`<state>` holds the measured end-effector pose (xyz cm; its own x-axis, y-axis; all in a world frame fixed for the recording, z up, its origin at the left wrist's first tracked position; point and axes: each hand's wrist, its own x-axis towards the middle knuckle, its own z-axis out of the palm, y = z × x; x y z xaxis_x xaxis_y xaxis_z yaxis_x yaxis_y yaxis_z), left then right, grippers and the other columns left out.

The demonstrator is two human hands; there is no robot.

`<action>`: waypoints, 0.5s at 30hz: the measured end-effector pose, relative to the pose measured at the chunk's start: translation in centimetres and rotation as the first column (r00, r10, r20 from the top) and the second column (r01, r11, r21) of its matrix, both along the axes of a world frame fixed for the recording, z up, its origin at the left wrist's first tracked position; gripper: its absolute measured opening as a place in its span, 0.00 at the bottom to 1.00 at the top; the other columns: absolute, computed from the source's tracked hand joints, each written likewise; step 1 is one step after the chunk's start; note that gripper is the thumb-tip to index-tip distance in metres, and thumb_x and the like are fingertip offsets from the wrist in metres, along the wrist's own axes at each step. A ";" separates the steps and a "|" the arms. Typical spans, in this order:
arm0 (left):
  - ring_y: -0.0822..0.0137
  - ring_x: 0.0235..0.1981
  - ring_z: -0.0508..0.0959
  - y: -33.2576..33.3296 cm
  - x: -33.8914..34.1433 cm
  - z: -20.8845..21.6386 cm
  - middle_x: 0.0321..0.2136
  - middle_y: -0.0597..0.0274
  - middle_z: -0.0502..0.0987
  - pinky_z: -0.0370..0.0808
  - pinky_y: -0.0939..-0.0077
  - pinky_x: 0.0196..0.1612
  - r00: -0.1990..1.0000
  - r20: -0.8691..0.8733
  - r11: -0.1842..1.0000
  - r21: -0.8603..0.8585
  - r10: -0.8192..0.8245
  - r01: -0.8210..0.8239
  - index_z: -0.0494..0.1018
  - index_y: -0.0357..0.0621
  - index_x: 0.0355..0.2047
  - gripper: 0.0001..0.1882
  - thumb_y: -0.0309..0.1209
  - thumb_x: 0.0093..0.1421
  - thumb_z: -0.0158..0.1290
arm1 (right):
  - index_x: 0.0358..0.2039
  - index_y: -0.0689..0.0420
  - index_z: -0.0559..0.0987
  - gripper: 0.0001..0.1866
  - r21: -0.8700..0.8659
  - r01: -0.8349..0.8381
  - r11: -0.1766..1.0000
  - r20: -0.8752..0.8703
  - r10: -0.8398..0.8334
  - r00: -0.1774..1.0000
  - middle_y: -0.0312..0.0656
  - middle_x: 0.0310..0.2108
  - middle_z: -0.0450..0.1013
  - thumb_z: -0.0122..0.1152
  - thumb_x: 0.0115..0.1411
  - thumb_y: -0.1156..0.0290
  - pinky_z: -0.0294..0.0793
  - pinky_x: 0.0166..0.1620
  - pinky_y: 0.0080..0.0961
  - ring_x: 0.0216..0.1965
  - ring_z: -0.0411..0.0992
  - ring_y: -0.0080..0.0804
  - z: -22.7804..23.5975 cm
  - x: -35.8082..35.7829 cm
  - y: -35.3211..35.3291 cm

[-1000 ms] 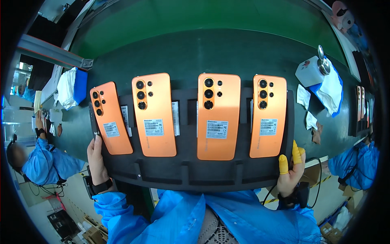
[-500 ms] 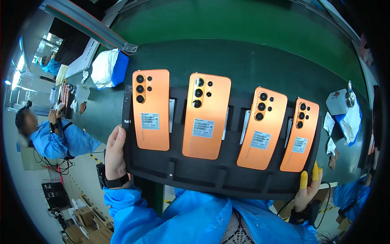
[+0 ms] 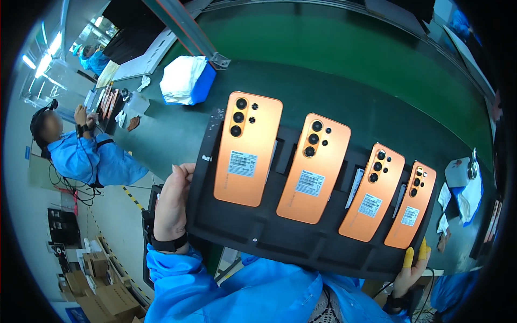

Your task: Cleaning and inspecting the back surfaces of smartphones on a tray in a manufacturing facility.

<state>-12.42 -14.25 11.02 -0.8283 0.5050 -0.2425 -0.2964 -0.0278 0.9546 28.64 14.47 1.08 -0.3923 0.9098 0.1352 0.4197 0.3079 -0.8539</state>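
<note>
A black tray [image 3: 229,222] is held up in front of me, tilted down toward the right. My left hand [image 3: 171,207] grips its left edge, fingers partly hidden beneath. At the tray's near right corner, my right hand [image 3: 412,272] is closed on the rim, with yellow finger cots on its fingertips. Several orange smartphones lie back up in a row on the tray: the leftmost phone [image 3: 258,140], a second phone [image 3: 328,145], a third phone [image 3: 385,183] and the rightmost phone [image 3: 420,199]. Each has round camera lenses and a pale printed label.
Beyond the tray runs a dark green workbench [image 3: 258,81]. A blue bin [image 3: 202,83] with white cloths stands at its far left. On the right are a dispenser bottle [image 3: 458,171] and another blue bin [image 3: 467,202] with cloths. A co-worker [image 3: 81,156] in blue sits at left.
The tray with the phones has shifted rightward in view and tilts more, its right end lower. Both my hands keep their grip. The surroundings have swung in the view.
</note>
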 end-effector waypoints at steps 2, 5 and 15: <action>0.71 0.39 0.77 -0.2 0.4 0.3 0.38 0.58 0.77 0.73 0.77 0.45 1.000 0.007 1.000 0.001 0.008 -0.008 0.69 0.32 0.46 0.29 0.50 0.69 0.36 | 0.55 0.68 0.67 0.20 -0.016 -0.006 1.000 0.016 0.006 1.000 0.45 0.49 0.62 0.51 0.63 0.76 0.64 0.52 0.24 0.49 0.66 0.31 -0.1 0.0 0.1; 0.71 0.39 0.77 -0.4 0.5 0.3 0.38 0.58 0.77 0.73 0.78 0.45 1.000 0.010 1.000 0.018 0.001 -0.001 0.69 0.32 0.47 0.28 0.49 0.69 0.36 | 0.55 0.68 0.67 0.20 0.001 -0.002 1.000 0.021 0.002 1.000 0.45 0.48 0.62 0.51 0.63 0.77 0.64 0.52 0.24 0.49 0.66 0.31 -0.2 -0.1 0.1; 0.76 0.36 0.76 0.2 -1.1 -2.8 0.35 0.64 0.77 0.71 0.82 0.42 0.998 -0.033 0.988 -0.144 0.049 -0.053 0.71 0.35 0.42 0.12 0.33 0.66 0.49 | 0.52 0.69 0.70 0.21 0.078 -0.050 0.996 0.063 0.045 0.997 0.46 0.42 0.64 0.58 0.58 0.78 0.63 0.48 0.26 0.43 0.65 0.36 1.7 -2.2 -0.2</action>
<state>-13.54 -14.06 8.26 -0.8601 0.4229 -0.2854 -0.2702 0.0969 0.9579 26.45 14.31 2.82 -0.4446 0.8774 0.1805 0.4538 0.3943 -0.7991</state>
